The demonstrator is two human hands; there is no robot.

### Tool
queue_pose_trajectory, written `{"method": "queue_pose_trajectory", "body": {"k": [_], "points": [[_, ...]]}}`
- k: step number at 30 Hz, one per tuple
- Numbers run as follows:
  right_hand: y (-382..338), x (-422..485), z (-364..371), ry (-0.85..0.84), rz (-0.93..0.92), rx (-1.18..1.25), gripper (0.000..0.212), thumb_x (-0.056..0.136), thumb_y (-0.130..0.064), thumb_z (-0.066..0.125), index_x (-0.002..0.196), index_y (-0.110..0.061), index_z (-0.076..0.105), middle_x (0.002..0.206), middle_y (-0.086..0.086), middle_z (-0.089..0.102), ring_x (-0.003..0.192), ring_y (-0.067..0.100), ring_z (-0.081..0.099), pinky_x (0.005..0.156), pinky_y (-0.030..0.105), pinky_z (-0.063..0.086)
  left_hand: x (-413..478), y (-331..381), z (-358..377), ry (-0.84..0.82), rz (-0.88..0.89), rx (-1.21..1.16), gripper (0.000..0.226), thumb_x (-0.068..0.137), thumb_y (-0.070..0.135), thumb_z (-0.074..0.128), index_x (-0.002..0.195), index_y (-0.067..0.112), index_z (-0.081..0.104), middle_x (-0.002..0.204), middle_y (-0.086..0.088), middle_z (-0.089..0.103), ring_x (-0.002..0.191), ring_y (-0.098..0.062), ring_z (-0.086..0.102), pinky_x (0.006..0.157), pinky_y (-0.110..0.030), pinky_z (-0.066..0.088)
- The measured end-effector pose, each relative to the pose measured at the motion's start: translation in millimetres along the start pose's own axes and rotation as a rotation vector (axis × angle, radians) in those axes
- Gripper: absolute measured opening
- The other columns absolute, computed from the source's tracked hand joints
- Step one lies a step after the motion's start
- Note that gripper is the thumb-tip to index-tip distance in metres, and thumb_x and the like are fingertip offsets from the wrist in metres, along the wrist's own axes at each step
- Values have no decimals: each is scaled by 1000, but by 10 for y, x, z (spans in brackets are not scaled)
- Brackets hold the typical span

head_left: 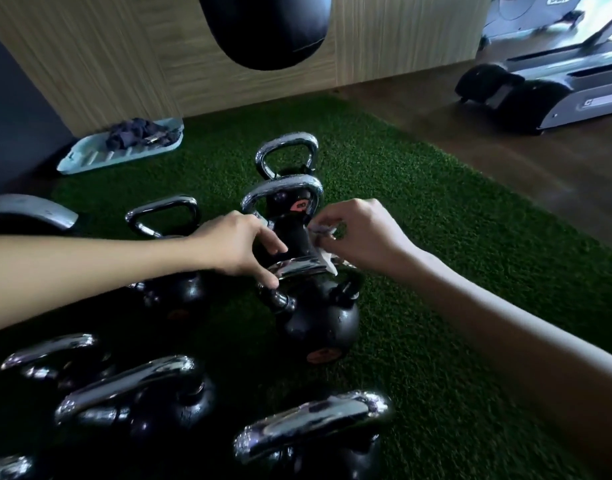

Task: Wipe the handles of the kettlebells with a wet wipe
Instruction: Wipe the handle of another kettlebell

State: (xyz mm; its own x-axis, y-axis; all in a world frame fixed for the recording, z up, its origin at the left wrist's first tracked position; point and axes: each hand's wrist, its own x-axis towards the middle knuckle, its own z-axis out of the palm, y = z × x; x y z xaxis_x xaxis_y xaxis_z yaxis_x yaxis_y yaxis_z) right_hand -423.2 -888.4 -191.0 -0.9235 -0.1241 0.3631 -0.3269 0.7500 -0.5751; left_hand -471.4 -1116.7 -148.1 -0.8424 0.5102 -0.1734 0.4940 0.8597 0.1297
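Nearest, in front of the central kettlebell (320, 323): three more black kettlebells with chrome handles, the front kettlebell (315, 415) straight ahead of it, the front-left kettlebell (131, 379) beside that, the outer kettlebell (48, 349) further left again; all standing on the green turf mat (436, 254); central kettlebell upright on the same mat, between two bare forearms reaching in from either side; left hand (242, 245) curled round the left end of its chrome handle (297, 266), thumb below and fingers above; right hand (360, 233) pinching a crumpled white wet wipe (327, 261), pressed against the right end of that handle; left of the central kettlebell and slightly behind, a side kettlebell (159, 206); directly behind it, a rear kettlebell (283, 185) with an orange mark on its body, then a rearmost kettlebell (287, 138) in line; well behind and to the left, at the mat's edge, a pale blue tray (90, 159) holding a heap of dark cloth (138, 133); far behind, a wood-panelled wall (384, 39) with a black punching bag (266, 29) hanging in front; far behind and to the right, on a wooden floor (505, 161), a treadmill (539, 95).
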Motion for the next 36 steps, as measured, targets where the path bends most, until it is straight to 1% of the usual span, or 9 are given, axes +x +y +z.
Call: {"method": "queue_pose_trajectory", "body": {"k": [2, 4, 9, 13, 17, 25, 29, 32, 36], "points": [[-27, 123, 66, -97, -40, -95, 19, 83, -35, 76, 101, -35, 79, 96, -16, 77, 89, 1, 71, 81, 32, 60, 91, -73, 69, -13, 12, -17, 59, 53, 66, 90, 108, 51, 73, 95, 36, 68, 86, 14, 55, 71, -22, 46], [-35, 208, 128, -179, -39, -151, 19, 85, -43, 75, 103, -38, 78, 98, -16, 77, 89, 3, 70, 79, 33, 60, 192, -146, 145, -16, 23, -86, 50, 53, 66, 90, 98, 50, 76, 93, 32, 72, 90, 10, 62, 76, -22, 51], [-92, 176, 213, -248, -116, -284, 18, 90, -42, 71, 107, -40, 77, 95, -15, 72, 90, 10, 66, 72, 37, 59, 377, -318, 302, -61, 130, -170, 36, 49, 71, 88, 75, 52, 74, 83, 32, 72, 85, 10, 66, 83, -28, 57], [-184, 163, 196, -297, -120, -331, 42, 89, -61, 55, 105, -29, 75, 93, -14, 67, 88, 10, 62, 70, 39, 57, 517, -385, 244, -178, 187, -233, 36, 47, 69, 89, 74, 49, 75, 77, 30, 72, 78, 8, 67, 81, -31, 58], [-137, 181, 212, -330, -102, -380, 33, 86, -60, 69, 106, -34, 74, 98, -19, 68, 92, 1, 53, 79, 35, 55, 601, -379, 215, -223, 221, -234, 36, 47, 67, 91, 72, 46, 75, 70, 29, 70, 71, 8, 66, 78, -30, 58], [304, 21, 57, -163, -62, -130, 20, 81, -43, 81, 97, -30, 81, 92, -16, 74, 84, 2, 66, 70, 33, 55, 489, -342, 213, -197, 199, -289, 41, 54, 57, 94, 87, 38, 79, 80, 26, 73, 77, 13, 64, 70, -11, 50], [447, -179, 136, 5, -82, -63, 27, 81, -52, 76, 97, -31, 82, 95, -16, 74, 86, 5, 66, 76, 31, 55, 339, -247, 200, -118, 161, -202, 42, 57, 64, 89, 92, 44, 78, 83, 31, 72, 83, 12, 65, 81, -22, 56], [320, -189, 296, 17, -186, -111, 18, 82, -39, 81, 99, -34, 81, 97, -18, 72, 88, 2, 56, 79, 16, 44, 258, -136, 226, -39, 134, -154, 44, 58, 70, 85, 95, 48, 77, 86, 34, 70, 84, 14, 62, 73, -15, 51], [554, -266, 243, 65, -88, 82, 20, 82, -32, 83, 101, -37, 80, 99, -21, 73, 91, -1, 65, 79, 27, 51, 161, 94, 191, 1, 123, -139, 43, 72, 48, 88, 112, 45, 74, 54, 45, 51, 59, 28, 47, 52, -3, 35]]}}
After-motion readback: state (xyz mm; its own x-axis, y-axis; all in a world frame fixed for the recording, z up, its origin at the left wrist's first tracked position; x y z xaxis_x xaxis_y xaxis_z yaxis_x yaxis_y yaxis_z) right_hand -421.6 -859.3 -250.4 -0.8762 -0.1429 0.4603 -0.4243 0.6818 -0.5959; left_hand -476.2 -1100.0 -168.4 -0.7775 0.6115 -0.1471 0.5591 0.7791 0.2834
